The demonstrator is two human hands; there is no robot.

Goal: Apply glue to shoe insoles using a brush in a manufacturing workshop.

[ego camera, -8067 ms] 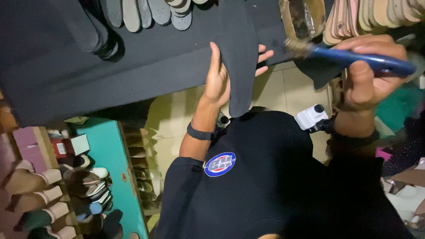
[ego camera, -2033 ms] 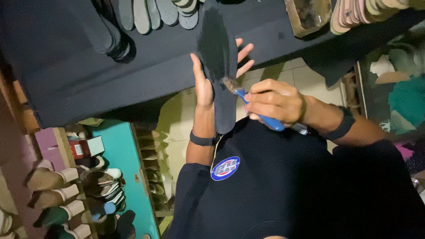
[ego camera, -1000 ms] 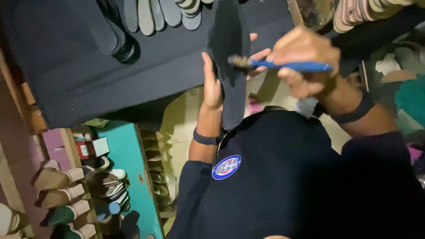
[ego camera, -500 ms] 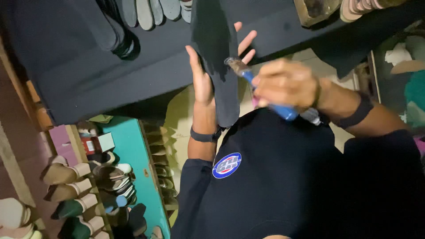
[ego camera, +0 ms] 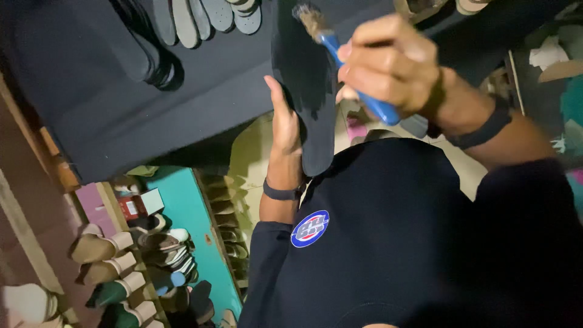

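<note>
My left hand (ego camera: pixel 284 124) holds a long dark shoe sole (ego camera: pixel 310 91) upright from behind, fingers hidden behind it. My right hand (ego camera: pixel 393 64) grips a brush with a blue handle (ego camera: pixel 358 76); its bristle head (ego camera: pixel 305 16) sits near the top of the sole's face. Both wrists wear dark bands. A dark shirt with a round badge (ego camera: pixel 310 228) fills the lower middle.
A black worktop (ego camera: pixel 200 103) lies behind the sole, with several grey soles (ego camera: pixel 200 15) stacked at its top edge. At lower left, rows of finished shoes (ego camera: pixel 115 255) stand on shelves beside a teal surface (ego camera: pixel 182 212). Cluttered items lie at the right edge.
My right hand has swung the brush from the middle of the sole up toward its top end. The left hand keeps holding the sole in the same place.
</note>
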